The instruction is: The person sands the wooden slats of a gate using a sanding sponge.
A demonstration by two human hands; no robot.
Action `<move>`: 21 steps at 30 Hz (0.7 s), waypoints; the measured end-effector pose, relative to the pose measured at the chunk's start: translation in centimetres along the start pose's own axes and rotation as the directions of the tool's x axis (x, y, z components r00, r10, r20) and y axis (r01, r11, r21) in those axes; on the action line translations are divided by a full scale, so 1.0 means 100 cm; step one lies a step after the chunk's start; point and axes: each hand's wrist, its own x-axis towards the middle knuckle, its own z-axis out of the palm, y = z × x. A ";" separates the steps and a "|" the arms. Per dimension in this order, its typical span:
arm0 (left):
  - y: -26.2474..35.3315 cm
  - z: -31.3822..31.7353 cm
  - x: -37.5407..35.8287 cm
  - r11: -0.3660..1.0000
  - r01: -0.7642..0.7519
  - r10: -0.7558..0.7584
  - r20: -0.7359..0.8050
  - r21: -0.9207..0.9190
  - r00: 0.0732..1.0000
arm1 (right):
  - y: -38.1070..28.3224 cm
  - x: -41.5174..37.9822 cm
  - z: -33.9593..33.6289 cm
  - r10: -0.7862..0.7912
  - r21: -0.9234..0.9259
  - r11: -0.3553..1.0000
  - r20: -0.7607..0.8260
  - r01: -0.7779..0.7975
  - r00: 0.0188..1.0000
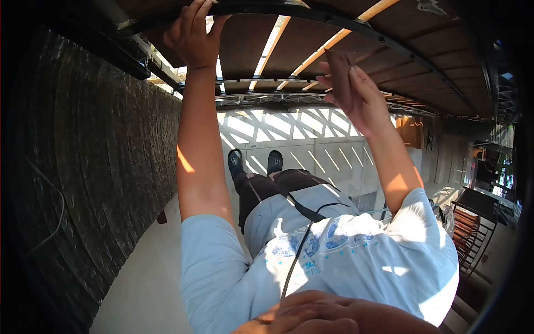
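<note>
My left hand (pixel 194 34) reaches up at the top of the view, its fingers curled over a dark metal bar (pixel 261 8) along the edge of a slatted frame. In my right hand (pixel 364 100), raised to the right of it, is a folded brown sheet (pixel 340 80), pinched with the thumb on its near side and the fingers behind. The sheet overlaps the brown slats (pixel 311 42) in this view. Sunlight comes through the gaps between the slats.
A dark ribbed wall (pixel 105 161) runs along the left. Below me is a pale floor (pixel 144 278) with striped shadows, where my feet (pixel 275 161) stand. At the right are a dark slatted rack (pixel 473 228) and an orange-brown piece of furniture (pixel 410 132).
</note>
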 end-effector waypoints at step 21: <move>0.044 -0.231 -0.075 -0.138 0.987 -0.198 0.979 -0.079 0.051 | 0.149 -0.016 0.108 -0.161 -0.647 0.761 -0.134 0.036 0.978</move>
